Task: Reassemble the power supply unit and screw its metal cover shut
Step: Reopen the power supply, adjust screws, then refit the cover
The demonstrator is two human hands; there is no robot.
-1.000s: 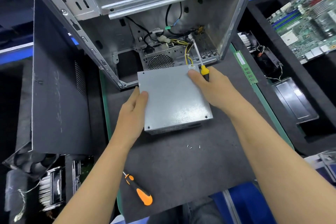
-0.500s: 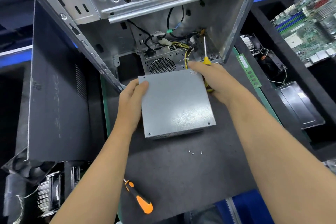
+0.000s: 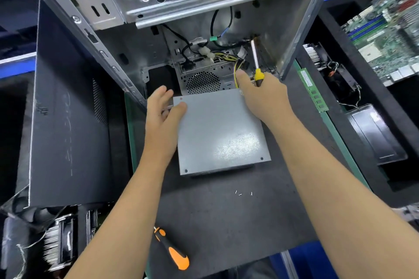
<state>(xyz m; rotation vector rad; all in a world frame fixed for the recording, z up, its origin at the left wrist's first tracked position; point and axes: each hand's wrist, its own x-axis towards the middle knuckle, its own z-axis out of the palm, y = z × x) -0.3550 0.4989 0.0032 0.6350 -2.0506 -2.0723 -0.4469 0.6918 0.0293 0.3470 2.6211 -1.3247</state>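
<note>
The power supply unit (image 3: 217, 129) lies on the dark mat, its flat grey metal cover facing up, its far end at the mouth of the open computer case (image 3: 204, 7). My left hand (image 3: 162, 118) rests at the cover's far left corner, thumb on top and fingers down the side. My right hand (image 3: 264, 95) is at the far right corner and grips a yellow-handled screwdriver (image 3: 257, 68), its shaft pointing up into the case. Yellow and black cables (image 3: 235, 63) come out of the unit's far end. Three small screws (image 3: 242, 193) lie loose on the mat nearer to me.
An orange-and-black screwdriver (image 3: 172, 249) lies on the mat (image 3: 226, 222) near its front edge. A dark side panel (image 3: 68, 120) stands at the left, with heatsinks (image 3: 56, 244) below it. A memory stick (image 3: 313, 90), a black tray (image 3: 376, 133) and a motherboard (image 3: 385, 34) sit at the right.
Both hands and the power supply unit have shifted away from me towards the case. My right hand moved off the cover's top to its far corner, and the screwdriver's shaft now stands more upright.
</note>
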